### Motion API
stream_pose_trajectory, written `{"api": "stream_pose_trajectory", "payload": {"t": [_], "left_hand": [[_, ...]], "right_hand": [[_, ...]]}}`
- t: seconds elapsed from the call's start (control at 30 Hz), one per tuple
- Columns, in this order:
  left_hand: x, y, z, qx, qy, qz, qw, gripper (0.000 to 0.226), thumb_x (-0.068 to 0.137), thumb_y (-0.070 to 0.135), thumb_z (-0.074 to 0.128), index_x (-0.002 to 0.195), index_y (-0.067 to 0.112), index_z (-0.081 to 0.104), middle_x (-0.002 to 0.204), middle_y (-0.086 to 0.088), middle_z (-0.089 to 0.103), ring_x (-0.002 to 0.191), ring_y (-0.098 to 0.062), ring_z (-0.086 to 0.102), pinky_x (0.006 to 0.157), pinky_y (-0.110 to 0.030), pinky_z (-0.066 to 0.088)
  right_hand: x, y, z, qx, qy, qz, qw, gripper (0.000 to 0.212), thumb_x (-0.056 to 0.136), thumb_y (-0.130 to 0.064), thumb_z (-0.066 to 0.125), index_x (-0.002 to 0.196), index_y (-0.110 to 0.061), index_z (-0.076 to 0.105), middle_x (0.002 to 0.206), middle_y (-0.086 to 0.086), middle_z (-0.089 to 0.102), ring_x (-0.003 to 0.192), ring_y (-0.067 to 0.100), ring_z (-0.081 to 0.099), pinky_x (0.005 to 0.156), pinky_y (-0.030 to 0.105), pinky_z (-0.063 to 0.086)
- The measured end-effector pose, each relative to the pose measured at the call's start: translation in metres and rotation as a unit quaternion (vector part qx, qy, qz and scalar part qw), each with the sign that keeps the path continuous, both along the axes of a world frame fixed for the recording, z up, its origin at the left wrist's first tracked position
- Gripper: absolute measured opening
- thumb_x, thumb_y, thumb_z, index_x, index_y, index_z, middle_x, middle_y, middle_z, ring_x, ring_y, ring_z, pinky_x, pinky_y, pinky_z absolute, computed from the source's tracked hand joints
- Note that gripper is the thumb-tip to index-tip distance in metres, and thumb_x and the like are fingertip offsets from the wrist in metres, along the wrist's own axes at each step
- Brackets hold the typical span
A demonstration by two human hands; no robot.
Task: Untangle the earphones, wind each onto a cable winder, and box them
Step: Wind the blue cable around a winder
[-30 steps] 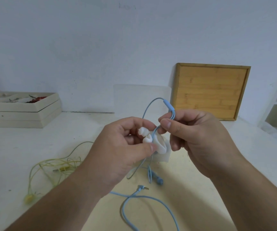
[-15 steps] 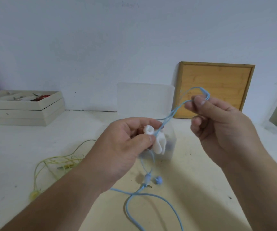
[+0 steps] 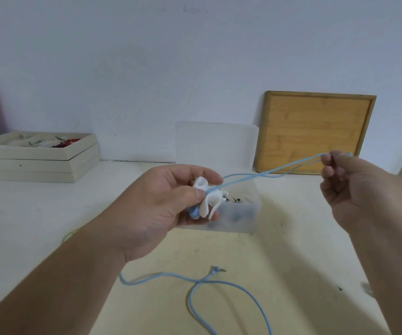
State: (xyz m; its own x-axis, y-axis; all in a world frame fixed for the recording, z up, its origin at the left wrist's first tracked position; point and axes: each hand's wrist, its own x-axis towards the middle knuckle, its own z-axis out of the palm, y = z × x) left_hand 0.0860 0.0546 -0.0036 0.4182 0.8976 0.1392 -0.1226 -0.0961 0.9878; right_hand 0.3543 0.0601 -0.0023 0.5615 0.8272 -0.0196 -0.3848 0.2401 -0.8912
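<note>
Above surface (image 3: 50, 213), mid-frame — my left hand (image 3: 168, 204) grips white cable winder (image 3: 203, 197), fingers (image 3: 209, 176) curled round it, blue earbud (image 3: 194, 213) tucked below. My right hand (image 3: 355, 189) pinches doubled blue cable (image 3: 267, 172), taut between hands. Tail and plug (image 3: 218, 270) lie slack on surface near me. I judge winding barely begun — I'd hold even tension, lay turns neatly in winder's waist, mind slack loop snagging. Just behind left hand: clear box (image 3: 238, 213).

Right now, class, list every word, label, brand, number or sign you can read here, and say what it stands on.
None can be read.
Faint marks high on the wall: too blurred to tell if they are writing.
The wooden board, the trays, the clear box, the cable winder and the earphone cable show no print.
</note>
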Motion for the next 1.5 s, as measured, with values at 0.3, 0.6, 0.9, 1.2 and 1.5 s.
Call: {"api": "stream_pose_trajectory", "payload": {"t": [0.3, 0.6, 0.9, 1.2, 1.5], "left_hand": [[-0.008, 0.005, 0.000, 0.012, 0.008, 0.029, 0.999, 0.028, 0.072, 0.007, 0.057, 0.086, 0.017, 0.079, 0.076, -0.012, 0.068, 0.064, -0.018, 0.068, 0.046, -0.020, 0.048], [-0.001, -0.005, 0.002, 0.065, 0.033, -0.028, 0.997, 0.030, 0.074, 0.008, 0.057, 0.089, 0.022, 0.079, 0.073, -0.010, 0.070, 0.066, -0.021, 0.069, 0.050, -0.022, 0.050], [0.006, -0.004, -0.002, 0.117, 0.048, 0.022, 0.992, 0.029, 0.074, 0.007, 0.057, 0.088, 0.022, 0.078, 0.074, -0.003, 0.071, 0.060, -0.014, 0.063, 0.053, -0.022, 0.051], [0.007, -0.003, -0.011, 0.136, 0.139, -0.002, 0.981, 0.027, 0.075, 0.017, 0.061, 0.095, 0.028, 0.076, 0.087, -0.016, 0.074, 0.077, -0.017, 0.067, 0.077, -0.026, 0.050], [0.016, -0.004, -0.016, 0.175, 0.090, 0.002, 0.980, 0.033, 0.077, 0.004, 0.060, 0.104, 0.019, 0.074, 0.099, -0.005, 0.072, 0.087, -0.014, 0.070, 0.076, -0.020, 0.053]], "right_hand": [[0.012, 0.004, 0.000, -0.194, -0.070, 0.001, 0.979, 0.037, 0.092, -0.041, 0.055, 0.071, -0.011, 0.061, 0.048, -0.002, 0.048, 0.036, 0.013, 0.038, 0.040, 0.022, 0.032], [-0.049, -0.022, 0.005, 0.161, -0.358, 0.245, 0.887, 0.042, 0.070, -0.058, 0.075, 0.093, -0.023, 0.079, 0.090, 0.003, 0.076, 0.090, 0.018, 0.070, 0.082, 0.035, 0.052], [-0.046, -0.029, 0.006, 0.038, -0.423, 0.473, 0.772, 0.045, 0.072, -0.039, 0.072, 0.106, -0.009, 0.075, 0.079, 0.016, 0.075, 0.076, 0.024, 0.071, 0.080, 0.025, 0.052], [-0.052, -0.025, 0.013, 0.010, -0.194, 0.312, 0.930, 0.020, 0.074, -0.026, 0.064, 0.064, -0.010, 0.056, 0.054, 0.002, 0.032, 0.046, 0.014, 0.026, 0.052, 0.026, 0.042], [-0.063, -0.021, 0.007, -0.004, -0.124, 0.264, 0.957, 0.035, 0.101, -0.017, 0.048, 0.066, -0.008, 0.049, 0.096, 0.021, 0.075, 0.083, 0.038, 0.068, 0.066, 0.041, 0.060]]}}
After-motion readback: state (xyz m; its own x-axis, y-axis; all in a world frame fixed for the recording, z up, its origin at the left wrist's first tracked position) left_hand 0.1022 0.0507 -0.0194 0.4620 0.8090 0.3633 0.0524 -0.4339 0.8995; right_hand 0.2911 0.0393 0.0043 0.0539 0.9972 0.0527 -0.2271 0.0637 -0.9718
